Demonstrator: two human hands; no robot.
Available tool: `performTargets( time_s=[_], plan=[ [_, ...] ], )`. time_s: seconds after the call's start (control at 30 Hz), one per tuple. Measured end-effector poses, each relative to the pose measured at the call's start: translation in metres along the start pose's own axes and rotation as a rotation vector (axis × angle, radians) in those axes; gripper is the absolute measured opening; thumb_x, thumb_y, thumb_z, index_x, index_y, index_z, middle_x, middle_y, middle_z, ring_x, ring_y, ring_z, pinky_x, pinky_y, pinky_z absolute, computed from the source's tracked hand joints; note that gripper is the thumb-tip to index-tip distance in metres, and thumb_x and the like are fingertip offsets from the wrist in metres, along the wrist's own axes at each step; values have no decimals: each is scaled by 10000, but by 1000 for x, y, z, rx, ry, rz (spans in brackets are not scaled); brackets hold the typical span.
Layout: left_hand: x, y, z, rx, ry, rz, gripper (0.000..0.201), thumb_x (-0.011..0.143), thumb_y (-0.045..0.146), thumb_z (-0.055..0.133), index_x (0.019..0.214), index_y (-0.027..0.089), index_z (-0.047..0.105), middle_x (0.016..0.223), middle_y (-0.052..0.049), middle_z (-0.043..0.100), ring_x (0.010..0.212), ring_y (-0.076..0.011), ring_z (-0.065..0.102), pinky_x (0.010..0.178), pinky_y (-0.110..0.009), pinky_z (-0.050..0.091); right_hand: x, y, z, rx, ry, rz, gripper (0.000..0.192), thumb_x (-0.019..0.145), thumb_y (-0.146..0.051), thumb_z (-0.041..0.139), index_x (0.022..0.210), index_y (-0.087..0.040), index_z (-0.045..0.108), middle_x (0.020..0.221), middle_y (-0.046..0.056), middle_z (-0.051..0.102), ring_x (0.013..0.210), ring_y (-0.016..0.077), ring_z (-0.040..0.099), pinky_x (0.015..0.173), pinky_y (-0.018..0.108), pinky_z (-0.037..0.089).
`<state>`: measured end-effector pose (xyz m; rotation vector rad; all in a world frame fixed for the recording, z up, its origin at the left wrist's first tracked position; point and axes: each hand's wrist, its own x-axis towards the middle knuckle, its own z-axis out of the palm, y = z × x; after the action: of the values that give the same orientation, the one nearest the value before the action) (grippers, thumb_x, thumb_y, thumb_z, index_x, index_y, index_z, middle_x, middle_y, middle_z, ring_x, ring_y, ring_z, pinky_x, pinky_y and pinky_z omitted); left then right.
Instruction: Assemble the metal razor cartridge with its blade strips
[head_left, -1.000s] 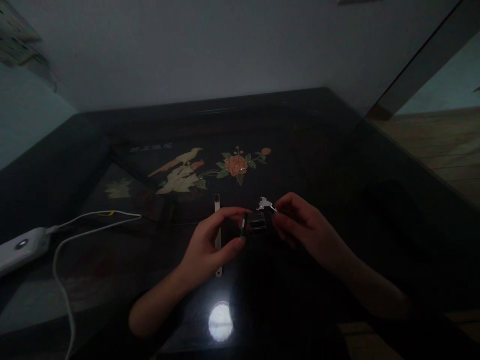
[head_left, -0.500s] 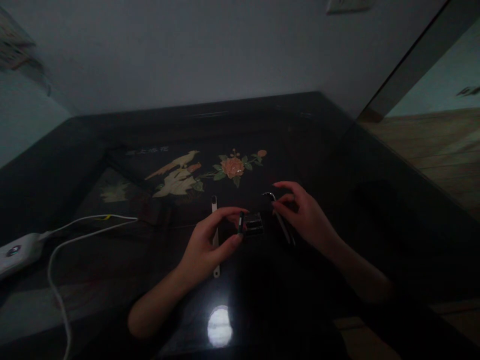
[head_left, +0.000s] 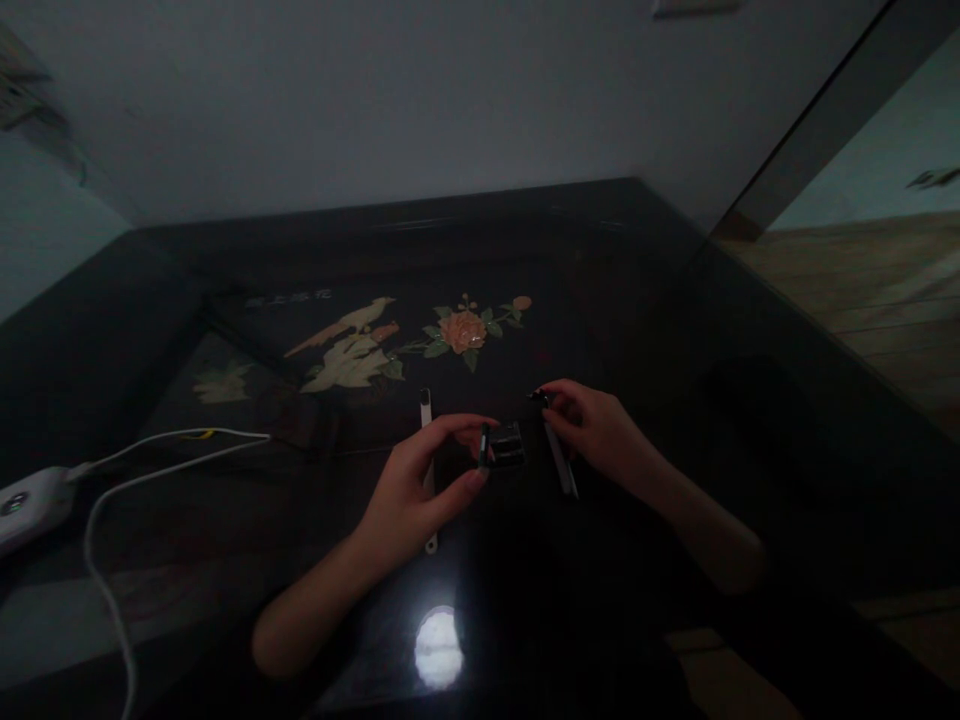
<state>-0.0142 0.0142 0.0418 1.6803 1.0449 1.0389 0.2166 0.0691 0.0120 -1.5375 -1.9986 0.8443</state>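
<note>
The scene is dim. My left hand (head_left: 424,480) pinches a small dark boxy part (head_left: 501,446) with shiny edges between thumb and fingers, just above the dark glass table (head_left: 615,300). My right hand (head_left: 596,432) sits right of that part, its fingers closed around the bent top of a thin metal L-shaped key (head_left: 561,462); the key's long shaft slants down toward me. A slim pale strip (head_left: 428,470) lies on the table under my left hand, partly hidden by it.
The tabletop carries an inlaid bird and flower picture (head_left: 405,340). A white power strip (head_left: 26,502) with white cables (head_left: 150,460) lies at the left edge. A bright lamp reflection (head_left: 439,648) shows near me. Wooden floor (head_left: 885,290) lies to the right.
My right hand drew away from the dark part, carrying the metal key to the right, then closed tighter on its top. My left hand kept holding the part almost still.
</note>
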Motion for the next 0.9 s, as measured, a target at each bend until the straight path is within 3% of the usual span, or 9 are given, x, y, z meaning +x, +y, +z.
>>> performTargets(
  time_s=[0.27,0.43,0.5,0.57,0.63,0.73,0.9],
  plan=[
    [0,0,-1,48,-17,9,316,848,299,656,1141,181,631,962,-55,708,883,-192,650,833,-301,489,1,6,5,-94,28,-30,256,836,-152,588,1077,-130,671,769,43,616,673,173,556,639,299,412],
    [0,2,-1,128,-22,41,312,834,255,660,1133,171,626,933,-38,706,873,-174,655,815,-275,499,-3,-4,-5,-107,92,-38,264,835,-168,619,1095,-151,662,752,16,595,648,163,541,620,293,402],
    [0,4,0,153,-23,46,324,818,240,672,1129,160,626,922,-37,711,867,-171,663,809,-268,507,-8,-14,-12,-72,151,-80,216,876,-214,604,1079,-170,659,767,9,583,670,158,549,622,281,413],
    [0,5,1,165,-20,49,341,799,227,692,1126,156,630,920,-36,719,869,-172,672,812,-265,513,-15,-25,-17,74,211,-230,140,887,-224,611,1009,-192,672,736,-11,558,649,137,543,601,252,423],
    [0,6,3,154,-15,28,360,780,208,714,1127,161,633,917,-31,734,867,-172,684,820,-262,517,-24,-36,-17,185,168,-363,130,904,-257,615,1011,-206,670,744,-15,554,656,128,548,586,231,433],
    [-2,5,5,50,-11,-44,378,785,181,716,1153,186,627,911,-9,758,872,-160,701,843,-249,518,-34,-45,-11,283,75,-496,265,899,-377,637,1103,-208,640,813,-4,582,650,113,547,590,220,458],
    [-4,2,9,-114,4,-132,382,778,157,730,1143,237,653,931,30,767,923,-138,698,903,-230,491,-38,-45,4,330,31,-509,415,863,-468,647,1206,-240,598,898,6,584,641,100,537,590,213,488]
  ],
)
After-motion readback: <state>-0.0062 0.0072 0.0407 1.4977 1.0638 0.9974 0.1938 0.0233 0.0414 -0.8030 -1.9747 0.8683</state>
